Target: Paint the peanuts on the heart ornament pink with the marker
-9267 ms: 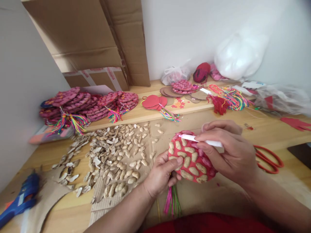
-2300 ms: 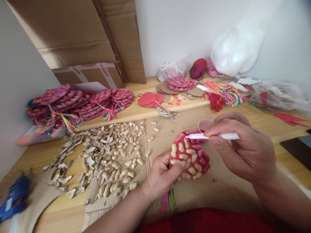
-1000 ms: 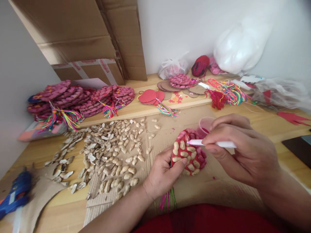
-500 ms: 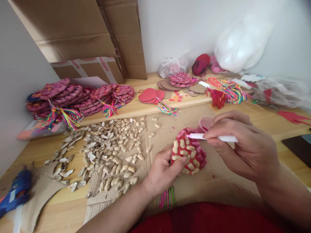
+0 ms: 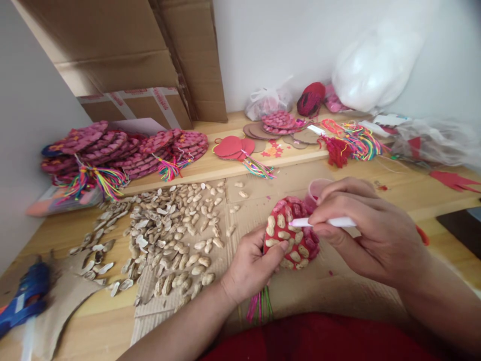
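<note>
A round red card disc studded with peanut shells (image 5: 291, 240) is tilted upright above the desk, its right-edge shells painted pink and a bright thread tassel below. A thin white brush (image 5: 323, 221) lies level, its tip touching the disc.

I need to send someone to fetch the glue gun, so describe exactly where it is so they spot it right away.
Start at the spread of peanut shells on the wooden table and look toward the near left corner. There the glue gun lies on a cut piece of brown cardboard. It is the only blue thing there, with an orange trigger.
</note>
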A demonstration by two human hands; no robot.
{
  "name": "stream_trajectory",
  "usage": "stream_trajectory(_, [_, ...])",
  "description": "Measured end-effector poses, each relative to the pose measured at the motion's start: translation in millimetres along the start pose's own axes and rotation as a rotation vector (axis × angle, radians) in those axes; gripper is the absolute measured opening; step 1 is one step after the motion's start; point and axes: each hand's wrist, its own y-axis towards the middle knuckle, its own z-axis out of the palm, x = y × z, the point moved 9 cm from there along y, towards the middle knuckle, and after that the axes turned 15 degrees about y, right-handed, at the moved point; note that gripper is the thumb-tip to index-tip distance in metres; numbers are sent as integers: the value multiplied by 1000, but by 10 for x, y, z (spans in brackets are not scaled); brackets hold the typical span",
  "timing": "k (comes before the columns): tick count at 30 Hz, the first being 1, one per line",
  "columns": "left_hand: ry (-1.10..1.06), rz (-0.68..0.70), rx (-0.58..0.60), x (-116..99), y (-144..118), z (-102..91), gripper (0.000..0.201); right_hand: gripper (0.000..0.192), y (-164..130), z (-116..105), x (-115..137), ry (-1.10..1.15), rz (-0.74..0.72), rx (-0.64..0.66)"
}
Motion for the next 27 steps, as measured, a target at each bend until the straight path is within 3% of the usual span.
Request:
stream_trajectory(7, [-4, -11, 24, 5, -4, 15, 29, 2, -11, -69, -12, -31, -15, -72])
stream_trajectory(17, [-34, -35, 31, -1, 10, 19, 34, 1, 7, -51, -8, 18, 6, -19])
stream_trajectory(20, [-50, -29, 39, -4, 9, 26, 33, 8, -33, -262, -83, 82, 58, -187])
stream_trajectory(24, [-50, -34, 51, 7, 7, 36, 33, 5, -238, -698, -303, -62, 201, -598])
stream_trajectory(26, [-38, -51, 49, 28, 1, 32, 35, 4, -307, -789, -417, -207, 285, -659])
stream_trajectory(27, [-34, -63, 49, 44, -2, 30, 36, 6, -302, -779, -481, -263, 325, -620])
